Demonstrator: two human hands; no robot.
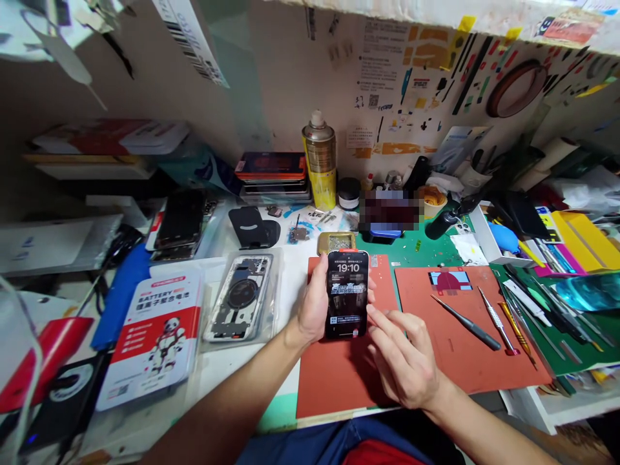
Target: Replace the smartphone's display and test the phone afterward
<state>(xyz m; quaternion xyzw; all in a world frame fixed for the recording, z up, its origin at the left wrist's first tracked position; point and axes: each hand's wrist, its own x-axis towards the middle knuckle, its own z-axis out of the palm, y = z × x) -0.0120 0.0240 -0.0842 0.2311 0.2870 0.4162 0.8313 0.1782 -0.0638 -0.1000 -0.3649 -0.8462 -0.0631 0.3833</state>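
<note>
A phone (347, 300) with a lit lock screen reading 19:10 is held upright over the red-brown mat (322, 381). My left hand (314, 302) is wrapped round its left side, with fingertips showing at the right edge. Beside the phone's lower right edge is my right hand (404, 355), its fingers bent and partly spread, holding nothing that I can see. Left of the mat, an opened phone housing (239, 297) lies in a clear tray. Behind the phone sits a small gold tin (334, 242) with tiny parts.
A second red-brown mat (450, 323) bears screwdrivers (467, 324) and tweezers. A yellow spray can (320, 161) stands at the back beside stacked phone boxes (271, 169). At the left lie a battery package (155, 336) and a red tool (43, 361); more tools crowd the right edge.
</note>
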